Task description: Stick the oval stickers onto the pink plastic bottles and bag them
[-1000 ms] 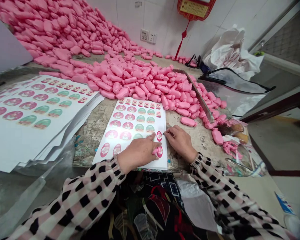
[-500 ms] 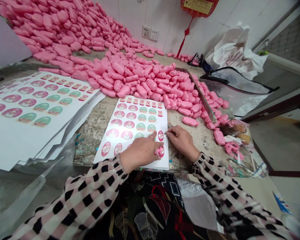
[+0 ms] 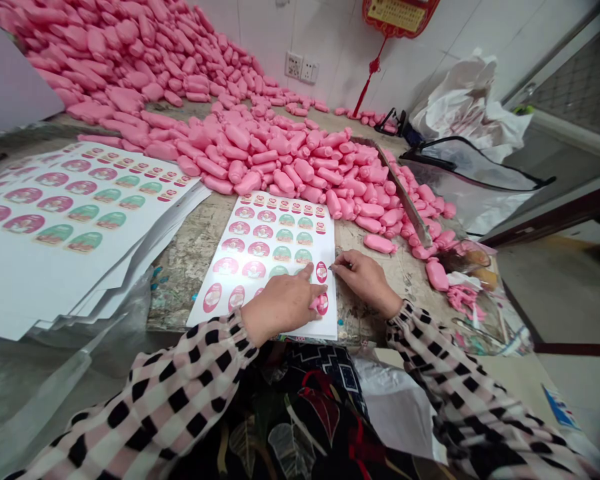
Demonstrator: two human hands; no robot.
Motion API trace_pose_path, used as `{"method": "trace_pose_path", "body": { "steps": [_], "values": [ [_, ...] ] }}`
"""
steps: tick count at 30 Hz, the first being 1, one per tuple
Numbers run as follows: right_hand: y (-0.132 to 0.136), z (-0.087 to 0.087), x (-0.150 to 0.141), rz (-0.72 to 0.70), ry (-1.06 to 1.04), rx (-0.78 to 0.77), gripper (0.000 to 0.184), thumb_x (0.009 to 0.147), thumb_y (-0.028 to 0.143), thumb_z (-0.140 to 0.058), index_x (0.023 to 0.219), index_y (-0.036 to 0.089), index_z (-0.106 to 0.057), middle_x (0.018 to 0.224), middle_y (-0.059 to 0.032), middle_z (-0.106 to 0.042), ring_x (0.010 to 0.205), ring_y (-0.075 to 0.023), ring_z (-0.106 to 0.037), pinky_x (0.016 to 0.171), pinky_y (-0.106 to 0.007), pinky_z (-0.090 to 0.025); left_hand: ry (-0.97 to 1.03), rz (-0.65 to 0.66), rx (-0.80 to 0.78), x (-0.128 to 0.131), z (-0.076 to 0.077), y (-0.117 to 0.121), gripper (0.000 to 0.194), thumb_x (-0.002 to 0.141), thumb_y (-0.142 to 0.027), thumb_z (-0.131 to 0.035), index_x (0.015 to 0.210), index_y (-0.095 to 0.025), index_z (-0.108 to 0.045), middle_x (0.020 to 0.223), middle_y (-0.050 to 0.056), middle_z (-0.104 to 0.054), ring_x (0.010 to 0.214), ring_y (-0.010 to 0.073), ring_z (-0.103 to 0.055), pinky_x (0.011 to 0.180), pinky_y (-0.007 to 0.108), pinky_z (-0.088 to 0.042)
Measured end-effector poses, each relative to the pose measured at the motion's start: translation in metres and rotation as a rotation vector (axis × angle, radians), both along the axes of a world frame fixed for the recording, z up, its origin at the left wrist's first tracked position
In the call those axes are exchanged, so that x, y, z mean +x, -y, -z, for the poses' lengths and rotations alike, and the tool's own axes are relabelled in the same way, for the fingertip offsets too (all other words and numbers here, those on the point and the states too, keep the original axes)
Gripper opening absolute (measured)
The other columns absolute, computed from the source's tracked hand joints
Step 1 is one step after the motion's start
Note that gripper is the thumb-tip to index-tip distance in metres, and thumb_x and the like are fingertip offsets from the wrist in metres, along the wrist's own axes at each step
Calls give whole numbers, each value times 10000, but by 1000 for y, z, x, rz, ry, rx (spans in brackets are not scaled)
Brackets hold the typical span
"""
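A white sticker sheet (image 3: 207, 319) with rows of pink and green labels lies in front of me. Across its lower right part rests my left hand (image 3: 284, 301), index finger stretched over the paper. Its other fingers close round a small pink bottle (image 3: 317, 303), of which just the end pokes out beside an oval label. My right hand (image 3: 363, 279) is at the sheet's right edge, finger and thumb pinched on a thin, dark-tipped tool (image 3: 331, 268). The tip points at a pink oval label (image 3: 321, 271); whether it touches the paper I cannot tell.
A big heap of pink bottles (image 3: 280, 150) covers the back of the worn table (image 3: 173, 277). Stacked sticker sheets (image 3: 55, 273) lie left. A thin bar (image 3: 405, 200) holds bottles back at right, near a clear bag (image 3: 470, 167) and clutter at the table's right end.
Both hands stay almost in place on the sheet. My right fingers have shifted only slightly, and the view has tilted a little.
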State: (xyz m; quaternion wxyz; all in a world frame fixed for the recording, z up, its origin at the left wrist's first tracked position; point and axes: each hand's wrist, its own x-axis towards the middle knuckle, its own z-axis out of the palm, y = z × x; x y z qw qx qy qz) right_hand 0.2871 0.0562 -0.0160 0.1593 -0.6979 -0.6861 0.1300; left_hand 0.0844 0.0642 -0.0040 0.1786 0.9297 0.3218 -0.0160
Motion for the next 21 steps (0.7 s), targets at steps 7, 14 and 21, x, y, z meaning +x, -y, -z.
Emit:
{"method": "trace_pose_path", "body": {
  "steps": [7, 14, 21],
  "values": [
    [-5, 8, 7, -3, -143, -63, 146, 771, 329, -557, 788, 208, -637, 770, 7, -649, 692, -143, -549, 609, -251, -354, -1, 4, -1, 0, 1, 0, 497, 767, -490, -540, 1238, -339, -502, 1432, 117, -307, 925, 293, -603, 737, 399, -460],
    [-6, 13, 10, -16, -218, -97, 166, 758, 345, -558, 775, 202, -640, 731, 7, -643, 671, -145, -552, 629, -258, -386, 4, 5, -3, 0, 0, 0, 493, 766, -485, -540, 1235, -337, -508, 1433, 118, -306, 913, 302, -607, 726, 406, -459],
    [7, 26, -2, 158, -347, -29, 195, 742, 370, -547, 743, 188, -617, 705, 5, -634, 645, -145, -549, 602, -255, -393, -1, 9, -22, 1, 4, -2, 529, 747, -508, -555, 1249, -357, -488, 1446, 112, -285, 930, 314, -602, 741, 416, -454]
  ]
}}
